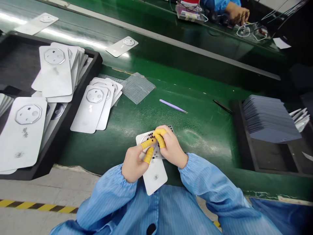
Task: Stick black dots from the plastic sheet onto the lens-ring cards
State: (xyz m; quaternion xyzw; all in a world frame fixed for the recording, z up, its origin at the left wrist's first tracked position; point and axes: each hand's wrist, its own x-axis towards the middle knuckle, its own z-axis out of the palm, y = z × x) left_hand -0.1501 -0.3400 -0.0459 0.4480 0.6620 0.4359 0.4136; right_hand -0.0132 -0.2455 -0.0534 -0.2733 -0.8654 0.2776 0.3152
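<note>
A white phone back cover [155, 178] lies tilted at the bench's front edge, its camera area partly covered by my hands. Over its upper part rests a clear sheet of small black dots [160, 156]. My left hand [136, 163], with yellow finger cots on thumb and index finger, is closed over the cover's camera area; a black dot shows at the index fingertip. What it grips is hidden. My right hand [171, 146], also in yellow finger cots, pinches the clear sheet, fingertips close to the left ones. Purple tweezers [173, 106] lie beyond the hands.
Left, a black tray [97, 62] holds stacked white covers [57, 80]; more covers [85, 112] lie beside it, near bubble wrap [138, 87]. Another black tray [241, 143] with grey sheets [265, 114] stands right. A co-worker's hand [237, 13] is across the line.
</note>
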